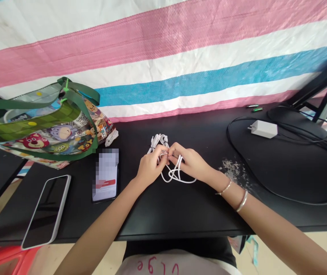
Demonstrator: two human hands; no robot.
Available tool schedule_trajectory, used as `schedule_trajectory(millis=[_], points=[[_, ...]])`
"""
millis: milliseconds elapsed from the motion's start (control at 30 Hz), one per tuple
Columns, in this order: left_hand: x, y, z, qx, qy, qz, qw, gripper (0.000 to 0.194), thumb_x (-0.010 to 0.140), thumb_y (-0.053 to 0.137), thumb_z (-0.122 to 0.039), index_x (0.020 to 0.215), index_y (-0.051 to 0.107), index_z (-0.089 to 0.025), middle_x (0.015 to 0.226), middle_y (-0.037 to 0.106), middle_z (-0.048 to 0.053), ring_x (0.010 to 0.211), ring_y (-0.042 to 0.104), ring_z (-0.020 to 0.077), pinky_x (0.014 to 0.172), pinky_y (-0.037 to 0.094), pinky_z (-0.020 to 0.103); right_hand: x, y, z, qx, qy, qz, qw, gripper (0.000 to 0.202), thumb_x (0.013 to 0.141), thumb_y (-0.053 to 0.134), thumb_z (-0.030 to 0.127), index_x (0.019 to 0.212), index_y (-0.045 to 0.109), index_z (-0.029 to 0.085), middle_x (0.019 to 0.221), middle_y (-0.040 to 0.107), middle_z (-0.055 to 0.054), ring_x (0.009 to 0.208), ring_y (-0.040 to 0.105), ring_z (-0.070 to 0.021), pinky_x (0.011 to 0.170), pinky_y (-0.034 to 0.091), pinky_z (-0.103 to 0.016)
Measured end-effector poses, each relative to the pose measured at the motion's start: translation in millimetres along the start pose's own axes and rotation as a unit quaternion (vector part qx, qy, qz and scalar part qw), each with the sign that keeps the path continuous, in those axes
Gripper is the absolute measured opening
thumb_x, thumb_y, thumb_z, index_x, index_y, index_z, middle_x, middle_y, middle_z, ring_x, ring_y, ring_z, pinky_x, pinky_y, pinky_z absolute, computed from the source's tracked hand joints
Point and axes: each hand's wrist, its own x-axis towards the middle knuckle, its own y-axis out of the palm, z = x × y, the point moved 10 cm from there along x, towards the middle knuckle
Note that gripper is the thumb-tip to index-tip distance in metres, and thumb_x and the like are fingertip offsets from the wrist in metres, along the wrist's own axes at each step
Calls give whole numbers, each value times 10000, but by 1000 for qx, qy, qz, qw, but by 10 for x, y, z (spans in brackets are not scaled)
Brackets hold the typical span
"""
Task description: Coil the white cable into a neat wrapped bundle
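Observation:
My left hand (151, 165) and my right hand (191, 163) meet over the middle of the black table, fingertips pinched close together. Between them is a white cable (175, 173), its loose loops hanging below my fingers and onto the tabletop. Both hands are closed on parts of this cable; the exact piece at the fingertips is small and partly covered. Just behind my left hand lies a bundle of white cables (160, 140), coiled and tied with a dark tie. Whether the held cable joins that bundle I cannot tell.
At left stand a clear cartoon-print bag (63, 133) with green handles, a lit phone (106, 175) and a white-edged phone (47, 212). To the right are a white charger (264, 129), a long black cable (262, 191), grey crumbs (233, 170) and small green batteries (257, 109).

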Motion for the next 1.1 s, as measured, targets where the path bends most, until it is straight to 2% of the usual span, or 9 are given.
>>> schedule_trajectory(millis=[167, 367, 433, 600, 767, 1100], points=[[-1, 7, -8, -25, 21, 6, 999, 122, 861, 418, -199, 905, 530, -221, 650, 698, -55, 548, 635, 118, 588, 438, 210, -4, -16, -47, 34, -3, 1, 999, 54, 846, 454, 222, 803, 420, 226, 549, 471, 70, 448, 393, -93, 510, 305, -208], [-12, 2, 4, -38, 15, -4, 999, 171, 890, 393, -216, 1007, 517, -223, 631, 681, -61, 562, 646, 119, 593, 443, 213, 6, -35, -20, 84, -6, 7, 996, 52, 886, 391, 247, 848, 409, 217, 579, 523, 64, 427, 343, -77, 488, 295, -204], [-17, 8, 9, -47, 8, -3, 999, 198, 895, 382, -213, 1052, 502, -225, 637, 678, -65, 556, 644, 114, 587, 444, 210, 10, -35, -16, 76, -4, 8, 997, 27, 879, 404, 235, 860, 411, 217, 564, 504, 73, 423, 338, -77, 489, 293, -203], [-38, -35, -14, -54, 6, -18, 998, 239, 896, 366, -210, 1088, 507, -229, 613, 662, -74, 538, 627, 107, 594, 446, 209, 11, -13, -46, 41, 0, 9, 999, 35, 847, 475, 226, 860, 444, 216, 485, 315, 118, 401, 317, -82, 474, 282, -193], [-57, -81, -60, -45, 21, -35, 998, 222, 892, 373, -220, 1031, 546, -232, 604, 661, -71, 534, 619, 104, 597, 440, 204, 12, 13, -58, 7, 7, 9, 1000, 77, 794, 544, 194, 803, 471, 217, 485, 330, 111, 405, 353, -80, 480, 294, -191], [-67, -125, -119, -50, 54, -49, 996, 174, 885, 396, -228, 951, 558, -225, 605, 664, -68, 535, 618, 101, 587, 429, 194, 19, 1, -48, -30, 22, -3, 999, 160, 752, 549, 201, 691, 403, 226, 479, 362, 98, 403, 381, -83, 474, 287, -191]])
